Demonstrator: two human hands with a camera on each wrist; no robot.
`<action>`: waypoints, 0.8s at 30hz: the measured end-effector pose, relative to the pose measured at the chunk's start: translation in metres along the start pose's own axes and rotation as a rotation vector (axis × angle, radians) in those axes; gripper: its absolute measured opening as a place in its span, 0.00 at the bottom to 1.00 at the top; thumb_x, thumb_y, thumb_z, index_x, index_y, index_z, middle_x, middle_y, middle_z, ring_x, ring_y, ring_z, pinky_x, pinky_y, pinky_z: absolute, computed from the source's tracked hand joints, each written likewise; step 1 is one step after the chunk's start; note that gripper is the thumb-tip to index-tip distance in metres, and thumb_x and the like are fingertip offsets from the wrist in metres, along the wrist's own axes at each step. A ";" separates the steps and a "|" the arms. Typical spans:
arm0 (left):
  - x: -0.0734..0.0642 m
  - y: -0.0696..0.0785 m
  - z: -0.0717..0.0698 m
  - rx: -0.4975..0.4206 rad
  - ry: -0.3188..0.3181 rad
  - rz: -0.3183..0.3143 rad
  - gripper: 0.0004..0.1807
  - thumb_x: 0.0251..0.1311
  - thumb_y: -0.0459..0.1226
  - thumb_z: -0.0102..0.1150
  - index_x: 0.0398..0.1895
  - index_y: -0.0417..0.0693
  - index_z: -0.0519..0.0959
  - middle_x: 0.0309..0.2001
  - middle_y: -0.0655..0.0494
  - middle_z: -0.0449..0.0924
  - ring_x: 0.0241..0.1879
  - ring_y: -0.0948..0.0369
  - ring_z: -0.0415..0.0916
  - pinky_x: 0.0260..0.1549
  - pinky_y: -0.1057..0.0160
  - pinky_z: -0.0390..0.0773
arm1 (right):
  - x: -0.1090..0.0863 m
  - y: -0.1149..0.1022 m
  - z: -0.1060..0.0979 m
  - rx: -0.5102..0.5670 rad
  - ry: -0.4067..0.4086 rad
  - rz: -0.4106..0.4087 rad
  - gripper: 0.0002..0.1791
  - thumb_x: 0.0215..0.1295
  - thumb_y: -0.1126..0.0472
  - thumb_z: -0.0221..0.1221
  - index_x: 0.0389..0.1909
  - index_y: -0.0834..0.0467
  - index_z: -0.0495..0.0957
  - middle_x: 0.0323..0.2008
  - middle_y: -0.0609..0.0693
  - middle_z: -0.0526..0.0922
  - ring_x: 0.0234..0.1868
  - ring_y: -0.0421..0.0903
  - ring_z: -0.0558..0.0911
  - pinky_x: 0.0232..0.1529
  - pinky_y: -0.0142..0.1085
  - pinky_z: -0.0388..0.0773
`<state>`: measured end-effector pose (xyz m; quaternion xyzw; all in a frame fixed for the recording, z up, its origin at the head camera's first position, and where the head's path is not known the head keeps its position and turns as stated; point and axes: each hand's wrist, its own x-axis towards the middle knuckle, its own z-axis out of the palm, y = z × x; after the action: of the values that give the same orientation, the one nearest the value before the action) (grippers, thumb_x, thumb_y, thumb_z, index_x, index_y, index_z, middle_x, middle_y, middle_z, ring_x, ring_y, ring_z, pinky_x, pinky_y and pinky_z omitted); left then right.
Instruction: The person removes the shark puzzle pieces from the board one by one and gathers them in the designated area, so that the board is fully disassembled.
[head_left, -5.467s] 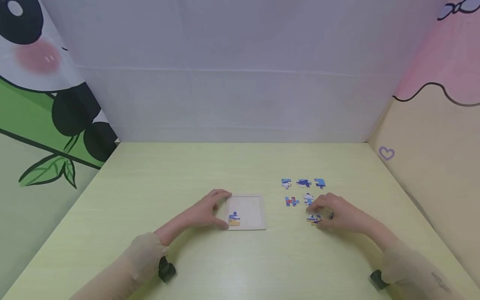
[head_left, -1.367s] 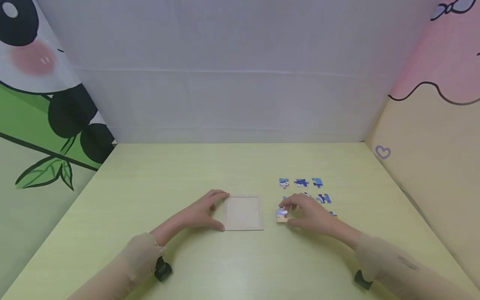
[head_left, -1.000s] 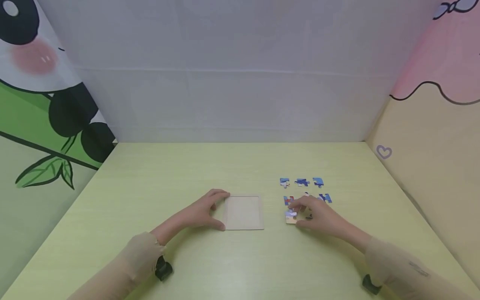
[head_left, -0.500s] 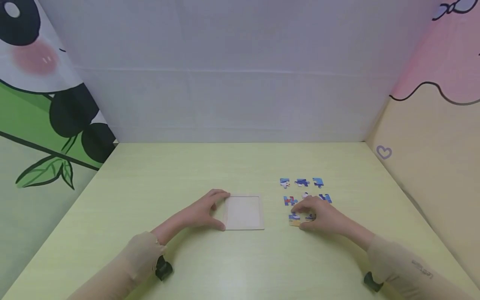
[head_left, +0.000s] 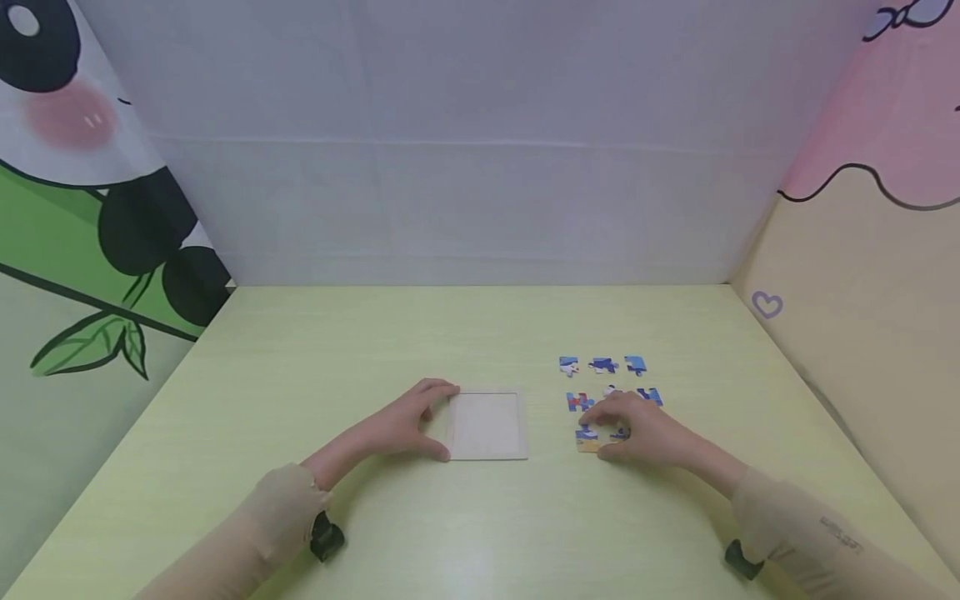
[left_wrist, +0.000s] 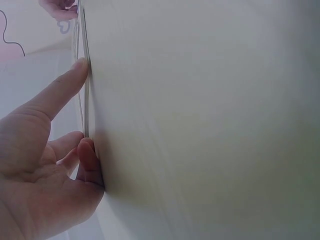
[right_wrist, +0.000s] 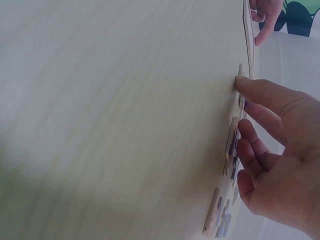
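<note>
At the left side of a square puzzle tray [head_left: 487, 425], my left hand [head_left: 408, 421] holds it, thumb at the near corner and fingertips at the far one. The tray's pale floor shows. Right of it, my right hand [head_left: 647, 429] pinches a blue-and-sand jigsaw piece [head_left: 588, 442] between thumb and index finger, close over the table. Another piece [head_left: 620, 434] shows through the gap under that hand. Just beyond lies a red-and-blue piece [head_left: 576, 402]; a white-and-blue one [head_left: 610, 390] is partly hidden by the fingers. In the right wrist view the thumb [right_wrist: 260, 92] lies against a piece's edge.
Behind the right hand, several pieces lie in a row, among them a dark blue one [head_left: 603, 365]. A blue piece [head_left: 650, 397] lies right of the fingers. The pale wooden table [head_left: 360, 333] meets a white back wall [head_left: 480, 208] and printed side panels.
The piece in the tray's near left corner 5.5 s ago is out. My right hand has carried a piece rightward from beside the tray to the near row. My left hand stays put.
</note>
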<state>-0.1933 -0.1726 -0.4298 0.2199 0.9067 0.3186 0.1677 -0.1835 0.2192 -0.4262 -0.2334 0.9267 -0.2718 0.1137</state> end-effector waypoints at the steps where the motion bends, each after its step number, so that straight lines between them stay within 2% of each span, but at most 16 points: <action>1: 0.000 0.000 0.000 -0.001 -0.001 0.002 0.53 0.46 0.46 0.78 0.75 0.49 0.60 0.74 0.50 0.56 0.50 0.57 0.68 0.48 0.59 0.71 | 0.000 0.000 0.000 -0.005 -0.001 -0.003 0.20 0.54 0.58 0.71 0.50 0.43 0.83 0.56 0.48 0.82 0.68 0.62 0.70 0.68 0.63 0.62; 9: 0.000 0.000 0.000 -0.001 -0.005 0.007 0.53 0.46 0.46 0.78 0.75 0.50 0.60 0.74 0.50 0.56 0.49 0.56 0.68 0.47 0.60 0.71 | 0.001 0.002 0.001 -0.024 -0.004 -0.005 0.20 0.55 0.58 0.71 0.50 0.42 0.83 0.54 0.45 0.83 0.63 0.56 0.74 0.65 0.60 0.66; 24: 0.001 0.000 0.000 0.005 -0.004 0.007 0.53 0.46 0.46 0.78 0.75 0.49 0.60 0.74 0.50 0.56 0.49 0.56 0.68 0.46 0.60 0.72 | -0.001 0.000 0.000 -0.029 0.004 -0.007 0.20 0.54 0.57 0.71 0.50 0.43 0.83 0.52 0.44 0.84 0.58 0.51 0.76 0.60 0.56 0.70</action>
<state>-0.1944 -0.1716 -0.4300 0.2242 0.9064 0.3164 0.1679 -0.1826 0.2194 -0.4257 -0.2379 0.9299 -0.2592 0.1076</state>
